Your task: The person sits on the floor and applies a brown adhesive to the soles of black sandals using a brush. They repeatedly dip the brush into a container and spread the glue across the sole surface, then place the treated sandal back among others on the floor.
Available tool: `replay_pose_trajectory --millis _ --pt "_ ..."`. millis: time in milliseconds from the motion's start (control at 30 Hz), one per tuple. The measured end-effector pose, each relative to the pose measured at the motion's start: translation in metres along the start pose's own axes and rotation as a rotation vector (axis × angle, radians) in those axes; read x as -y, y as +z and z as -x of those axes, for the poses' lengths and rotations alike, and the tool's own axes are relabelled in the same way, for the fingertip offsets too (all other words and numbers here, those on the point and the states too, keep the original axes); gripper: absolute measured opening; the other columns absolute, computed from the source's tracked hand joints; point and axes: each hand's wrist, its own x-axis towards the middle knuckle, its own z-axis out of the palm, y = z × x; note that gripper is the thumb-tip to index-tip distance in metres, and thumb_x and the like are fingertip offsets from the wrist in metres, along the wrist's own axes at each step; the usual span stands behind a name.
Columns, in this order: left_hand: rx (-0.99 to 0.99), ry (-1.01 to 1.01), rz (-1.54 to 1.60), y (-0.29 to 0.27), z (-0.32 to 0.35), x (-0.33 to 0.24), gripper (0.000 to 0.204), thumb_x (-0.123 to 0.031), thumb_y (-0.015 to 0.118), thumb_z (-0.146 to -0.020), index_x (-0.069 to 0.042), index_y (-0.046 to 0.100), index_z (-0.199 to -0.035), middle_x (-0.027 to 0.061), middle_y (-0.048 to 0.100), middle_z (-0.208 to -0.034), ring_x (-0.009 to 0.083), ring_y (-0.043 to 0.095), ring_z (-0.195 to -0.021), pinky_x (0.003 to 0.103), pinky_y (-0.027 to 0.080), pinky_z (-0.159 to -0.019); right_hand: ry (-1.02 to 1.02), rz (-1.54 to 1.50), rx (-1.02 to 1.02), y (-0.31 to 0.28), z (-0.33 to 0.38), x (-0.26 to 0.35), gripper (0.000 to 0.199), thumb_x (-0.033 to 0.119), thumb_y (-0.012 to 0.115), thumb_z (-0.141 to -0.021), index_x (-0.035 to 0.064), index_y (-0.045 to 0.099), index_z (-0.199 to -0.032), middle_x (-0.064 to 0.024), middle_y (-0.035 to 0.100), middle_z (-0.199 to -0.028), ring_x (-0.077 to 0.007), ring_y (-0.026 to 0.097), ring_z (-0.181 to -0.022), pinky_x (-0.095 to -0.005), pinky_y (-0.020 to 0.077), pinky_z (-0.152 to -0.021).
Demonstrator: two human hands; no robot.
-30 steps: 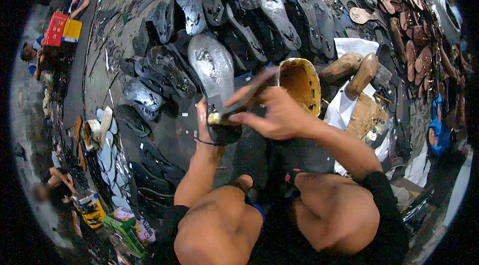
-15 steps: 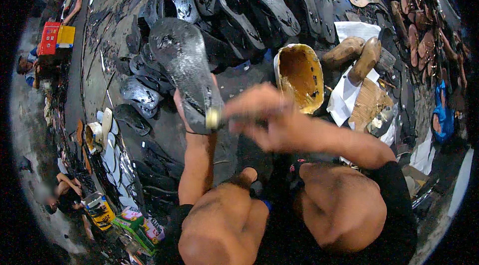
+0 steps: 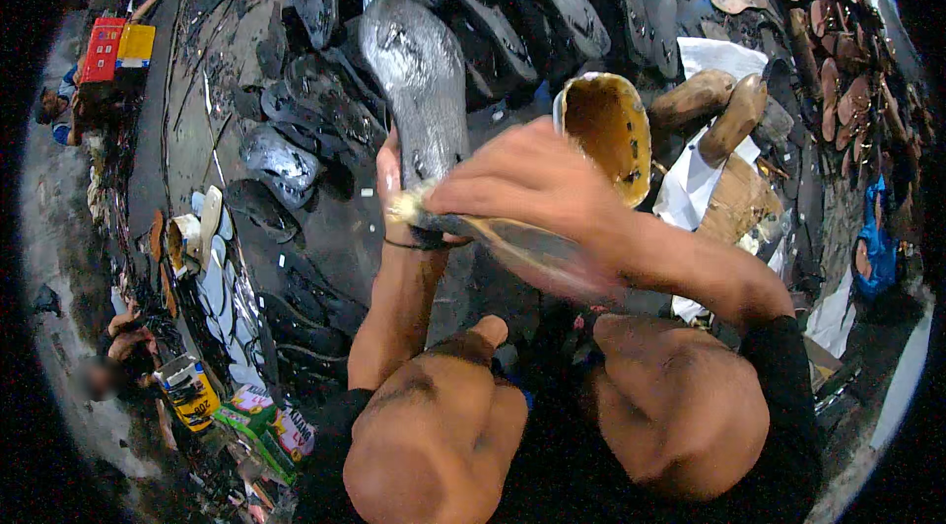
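left hand grips dark glossy sole, held up over floor by glue pot. right hand clenched on glue brush. risk: wet sole slips from grip, glue smears fingers.

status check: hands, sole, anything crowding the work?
Left hand grips the glossy dark shoe sole upright. Right hand holds a blurred brush against its lower end. Yellow-stained glue tin close beside the right hand.
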Motion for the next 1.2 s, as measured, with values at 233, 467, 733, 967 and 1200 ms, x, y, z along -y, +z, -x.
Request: replay_pose_trajectory --millis 233,467,733,967,1200 --pt "-0.017 -0.041 -0.06 0.039 -0.06 -0.02 0.037 -0.027 0.052 -0.099 -0.006 0.06 -0.128 0.0123 0.069 -0.121 0.0278 0.071 -0.094 0.04 0.06 -0.079 0.492 0.013 0.014 -0.005 0.063 -0.009 0.023 0.02 0.078 -0.081 0.0167 0.075 -0.103 0.0001 0.071 -0.094 -0.0256 0.059 -0.1 -0.0414 0.0417 -0.086" --pt "0.052 0.008 -0.147 -0.008 -0.165 0.046 0.029 -0.014 0.061 -0.098 -0.009 0.057 -0.126 0.0036 0.067 -0.115 0.0157 0.063 -0.103 0.031 0.05 -0.089 0.888 0.036 -0.161 -0.018 0.103 -0.009 0.022 0.021 0.069 -0.094 0.0066 0.072 -0.111 -0.0112 0.072 -0.099 -0.0257 0.064 -0.095 -0.0374 0.0479 -0.088" --pt "-0.243 0.272 -0.882 -0.091 0.055 0.077 0.024 -0.016 0.061 -0.099 -0.002 0.066 -0.118 0.0055 0.071 -0.106 0.0142 0.066 -0.097 0.028 0.052 -0.087 0.727 0.959 -0.087 -0.032 0.176 -0.105 0.025 0.022 0.069 -0.094 0.0009 0.072 -0.107 -0.0169 0.071 -0.106 -0.035 0.068 -0.092 -0.0427 0.0523 -0.082" --pt "-1.162 0.674 -1.457 -0.247 0.158 -0.05 0.044 -0.016 0.067 -0.089 0.003 0.057 -0.128 0.0214 0.066 -0.116 0.0362 0.062 -0.114 0.043 0.048 -0.099 1.018 0.556 0.269 -0.067 0.19 -0.08 0.047 0.035 0.072 -0.09 0.0015 0.065 -0.122 -0.0251 0.071 -0.102 -0.0408 0.068 -0.094 -0.0447 0.0529 -0.083" --pt "-0.538 0.265 -1.199 -0.151 0.16 -0.016 0.031 -0.02 0.065 -0.096 0.002 0.066 -0.119 0.0091 0.069 -0.092 0.0195 0.065 -0.085 0.031 0.051 -0.08 1.147 0.729 0.176 -0.072 0.174 -0.009 0.034 0.032 0.071 -0.091 0.0007 0.068 -0.104 -0.0214 0.068 -0.087 -0.0372 0.065 -0.078 -0.0449 0.0493 -0.069"
